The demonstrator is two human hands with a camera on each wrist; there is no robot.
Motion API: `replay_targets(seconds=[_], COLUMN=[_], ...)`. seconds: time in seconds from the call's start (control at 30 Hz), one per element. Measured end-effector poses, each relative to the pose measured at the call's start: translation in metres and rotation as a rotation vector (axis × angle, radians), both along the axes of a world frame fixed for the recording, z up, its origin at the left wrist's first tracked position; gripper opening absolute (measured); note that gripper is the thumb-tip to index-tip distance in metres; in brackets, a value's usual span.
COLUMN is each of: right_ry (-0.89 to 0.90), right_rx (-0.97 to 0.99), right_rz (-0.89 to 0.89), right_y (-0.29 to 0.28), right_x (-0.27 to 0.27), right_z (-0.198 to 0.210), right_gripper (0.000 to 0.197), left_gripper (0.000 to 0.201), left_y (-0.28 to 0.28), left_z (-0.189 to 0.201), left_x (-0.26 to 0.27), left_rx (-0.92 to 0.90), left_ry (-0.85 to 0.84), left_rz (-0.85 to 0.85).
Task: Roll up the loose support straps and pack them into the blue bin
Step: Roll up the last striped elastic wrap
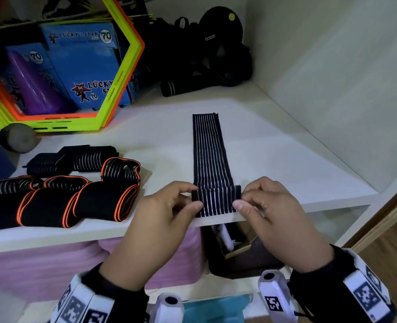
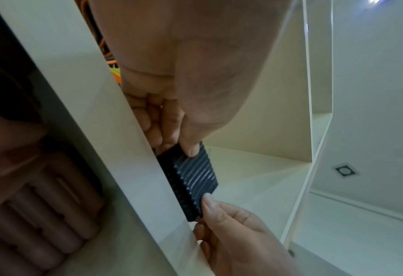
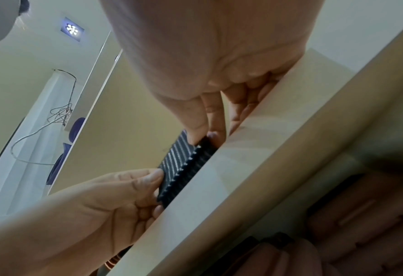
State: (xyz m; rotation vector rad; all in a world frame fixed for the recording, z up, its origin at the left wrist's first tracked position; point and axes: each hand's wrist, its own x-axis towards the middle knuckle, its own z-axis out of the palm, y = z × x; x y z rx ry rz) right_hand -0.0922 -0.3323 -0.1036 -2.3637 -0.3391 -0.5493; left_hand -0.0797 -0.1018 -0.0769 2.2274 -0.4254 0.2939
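Far left of my left hand: rolled straps (image 1: pixel 60 201), black with orange edging, lying in a cluster on the white shelf (image 1: pixel 286 164). Behind them, two black rolls with pale stripes (image 1: pixel 76 159). Further back, a green-orange hexagon frame (image 1: pixel 113 89) stands around blue boxes (image 1: pixel 83 64).

My left hand (image 1: pixel 160 220) pinches the left end of the striped strap (image 1: pixel 210 155), thumb on top at the near fold, fingers curled behind. The strap's near end is folded over into a first short turn at the shelf's front edge, right between my hands. The rest lies flat, running straight away from me.

My right hand (image 1: pixel 274 213) pinches the right end of that same turn, thumb on the fold, fingers curled on the far side.

Blue bin: can't pick it out for sure.
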Motion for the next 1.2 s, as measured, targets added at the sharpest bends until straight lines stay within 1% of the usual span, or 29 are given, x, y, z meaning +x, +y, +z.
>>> replay_targets(seconds=[0.07, 0.1, 0.17, 0.23, 0.3, 0.4, 0.47, 0.57, 0.63, 0.67, 0.7, 0.77, 0.8, 0.87, 0.9, 0.93, 1.0, 1.07, 1.13, 1.2], right_ry=[0.006, 0.007, 0.007, -0.001, -0.003, 0.001, 0.012, 0.016, 0.001, -0.004, -0.002, 0.03, 0.05, 0.072, 0.078, 0.083, 0.09, 0.082, 0.05, 0.026], right_rx=[0.033, 0.052, 0.093, 0.119, 0.11, 0.121, 0.162, 0.173, 0.128, 0.096, 0.061, -0.003, -0.028, -0.072, -0.091, -0.105, -0.122, -0.111, -0.049, 0.045], right_rz=[-0.034, -0.055, -0.098, -0.138, -0.18, -0.212, -0.193, -0.164, -0.155, -0.15, -0.143, -0.115, -0.091, -0.04, -0.018, 0.002, 0.028, 0.024, -0.012, -0.054], right_y=[0.004, 0.006, 0.009, 0.011, 0.014, 0.017, 0.016, 0.016, 0.016, 0.015, 0.015, 0.012, 0.008, 0.001, -0.002, -0.004, -0.006, -0.007, -0.006, -0.002], right_x=[0.001, 0.002, 0.005, 0.006, 0.006, 0.004, 0.002, 0.001, 0.001, 0.001, 0.001, 0.0, 0.0, 0.0, 0.001, 0.002, 0.004, 0.006, 0.007, 0.009], right_z=[0.0, 0.0, 0.001, 0.001, 0.001, 0.003, 0.006, 0.008, 0.007, 0.006, 0.006, 0.007, 0.007, 0.005, 0.004, 0.004, 0.005, 0.007, 0.006, 0.006], right_gripper=[0.028, 0.028, 0.028, 0.03, 0.027, 0.013, 0.013, 0.011, 0.017, 0.023, 0.031, 0.046, 0.051, 0.051, 0.048, 0.045, 0.041, 0.038, 0.032, 0.023], left_gripper=[0.007, 0.007, 0.017, 0.02, 0.02, 0.016, 0.014, 0.02, 0.012, 0.006, 0.005, 0.019, 0.032, 0.06, 0.065, 0.064, 0.053, 0.042, 0.034, 0.03], left_y=[-0.005, -0.008, -0.011, -0.014, -0.017, -0.02, -0.021, -0.02, -0.02, -0.02, -0.02, -0.017, -0.015, -0.011, -0.009, -0.007, -0.004, -0.003, -0.004, -0.005], left_z=[0.003, 0.005, 0.006, 0.007, 0.008, 0.008, 0.008, 0.009, 0.009, 0.009, 0.008, 0.006, 0.005, 0.005, 0.004, 0.003, 0.002, 0.001, 0.001, -0.001], left_x=[0.003, 0.006, 0.011, 0.016, 0.018, 0.018, 0.016, 0.014, 0.014, 0.014, 0.014, 0.016, 0.016, 0.016, 0.016, 0.016, 0.017, 0.016, 0.015, 0.017], left_rx=[-0.031, -0.035, -0.026, -0.004, 0.028, 0.002, -0.027, -0.02, 0.046, 0.109, 0.176, 0.254, 0.284, 0.351, 0.377, 0.385, 0.351, 0.277, 0.179, 0.055], left_ry=[0.039, 0.039, 0.039, 0.048, 0.038, 0.057, 0.094, 0.098, 0.062, 0.029, -0.012, -0.073, -0.082, -0.052, -0.036, -0.031, -0.051, -0.074, -0.074, -0.034], left_rz=[0.071, 0.115, 0.186, 0.21, 0.213, 0.218, 0.195, 0.127, 0.094, 0.079, 0.063, 0.014, -0.016, -0.067, -0.084, -0.097, -0.092, -0.061, -0.024, 0.02])
